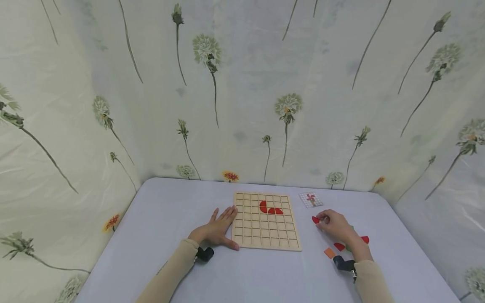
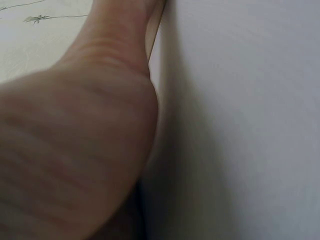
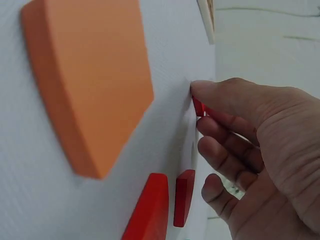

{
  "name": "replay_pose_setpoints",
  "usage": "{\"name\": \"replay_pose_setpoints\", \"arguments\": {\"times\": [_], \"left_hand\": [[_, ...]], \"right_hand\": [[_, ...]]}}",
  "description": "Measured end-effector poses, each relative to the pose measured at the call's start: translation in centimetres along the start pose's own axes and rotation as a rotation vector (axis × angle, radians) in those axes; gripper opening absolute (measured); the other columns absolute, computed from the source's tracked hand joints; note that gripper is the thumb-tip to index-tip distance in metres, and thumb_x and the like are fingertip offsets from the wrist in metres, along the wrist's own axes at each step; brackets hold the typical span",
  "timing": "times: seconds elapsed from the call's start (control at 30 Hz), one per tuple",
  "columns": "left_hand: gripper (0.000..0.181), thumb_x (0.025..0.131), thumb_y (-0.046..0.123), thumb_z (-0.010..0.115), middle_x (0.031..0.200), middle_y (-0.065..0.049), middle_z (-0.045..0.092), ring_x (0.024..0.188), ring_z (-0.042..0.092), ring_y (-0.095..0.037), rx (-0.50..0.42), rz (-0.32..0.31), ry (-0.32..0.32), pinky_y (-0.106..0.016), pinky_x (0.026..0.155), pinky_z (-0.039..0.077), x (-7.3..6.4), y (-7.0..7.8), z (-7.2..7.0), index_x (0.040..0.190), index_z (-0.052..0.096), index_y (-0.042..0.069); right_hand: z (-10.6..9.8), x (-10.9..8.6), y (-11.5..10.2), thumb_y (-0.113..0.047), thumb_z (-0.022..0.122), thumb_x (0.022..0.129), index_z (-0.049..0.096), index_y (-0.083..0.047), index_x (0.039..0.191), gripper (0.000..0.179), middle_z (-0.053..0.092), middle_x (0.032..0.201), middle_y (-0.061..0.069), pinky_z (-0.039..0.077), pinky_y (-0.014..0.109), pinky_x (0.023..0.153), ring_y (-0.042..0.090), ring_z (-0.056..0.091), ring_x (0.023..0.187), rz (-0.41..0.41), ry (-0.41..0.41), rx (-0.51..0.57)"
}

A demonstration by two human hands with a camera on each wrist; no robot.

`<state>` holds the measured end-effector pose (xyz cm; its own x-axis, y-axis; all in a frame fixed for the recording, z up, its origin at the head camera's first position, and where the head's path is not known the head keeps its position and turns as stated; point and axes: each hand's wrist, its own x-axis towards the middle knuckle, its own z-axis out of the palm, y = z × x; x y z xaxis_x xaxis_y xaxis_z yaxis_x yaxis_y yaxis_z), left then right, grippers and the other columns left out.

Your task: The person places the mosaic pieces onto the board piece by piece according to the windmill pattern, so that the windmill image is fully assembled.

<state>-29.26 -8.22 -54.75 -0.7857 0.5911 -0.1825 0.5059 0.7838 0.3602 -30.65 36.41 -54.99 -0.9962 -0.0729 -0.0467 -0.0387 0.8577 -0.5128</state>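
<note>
Left hand (image 1: 217, 229) spread, the right hand (image 1: 335, 225) pinches a red piece (image 1: 315, 219), red shapes (image 1: 271, 211) already on the board (image 1: 256, 248) leftward, loose pieces (image 1: 339, 246) by its wrist.

left fingers (image 1: 230, 216) straight and spread, right fingers (image 3: 220, 153) curled, pinching, forearms (image 1: 170, 271) sleeved

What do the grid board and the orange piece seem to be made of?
The grid board looks like unpainted wood with a matte finish, judging by its pale tan colour. The orange piece could be painted wood or plastic: its face is smooth and evenly coloured, which leaves either possible.
</note>
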Motion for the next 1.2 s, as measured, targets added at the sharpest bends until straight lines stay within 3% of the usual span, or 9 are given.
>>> {"name": "replay_pose_setpoints", "arguments": {"times": [0.43,0.8,1.2], "left_hand": [[0.127,0.071,0.073,0.067,0.164,-0.007,-0.007,0.151,-0.005,-0.022,0.007,-0.014,-0.015,-0.054,0.118,-0.01,0.2,-0.1,0.0,0.155,-0.003,0.008],[0.127,0.071,0.073,0.067,0.164,-0.008,-0.006,0.151,-0.005,-0.023,-0.001,-0.007,-0.015,-0.055,0.118,-0.008,0.1,0.1,-0.1,0.155,-0.002,0.007],[0.127,0.072,0.073,0.066,0.164,-0.008,-0.006,0.151,-0.004,-0.023,0.01,0.001,-0.011,-0.055,0.118,-0.008,0.1,-0.1,0.0,0.155,-0.002,0.007]], "right_hand": [[0.4,0.1,-1.1,-0.019,0.074,0.084,0.065,-0.004,0.107,0.029,0.064,0.092,0.006,0.047,0.027,0.066,0.018,0.053,0.08,-0.041,0.028,0.021],[1.6,0.8,-6.0,-0.018,0.073,0.084,0.067,-0.004,0.103,0.024,0.063,0.087,0.004,0.041,0.025,0.055,0.015,0.048,0.069,-0.139,0.021,0.071],[4.1,2.0,-11.5,-0.019,0.073,0.085,0.068,-0.007,0.102,0.021,0.062,0.091,0.003,0.044,0.026,0.064,0.014,0.05,0.077,-0.25,-0.04,0.078]]}}
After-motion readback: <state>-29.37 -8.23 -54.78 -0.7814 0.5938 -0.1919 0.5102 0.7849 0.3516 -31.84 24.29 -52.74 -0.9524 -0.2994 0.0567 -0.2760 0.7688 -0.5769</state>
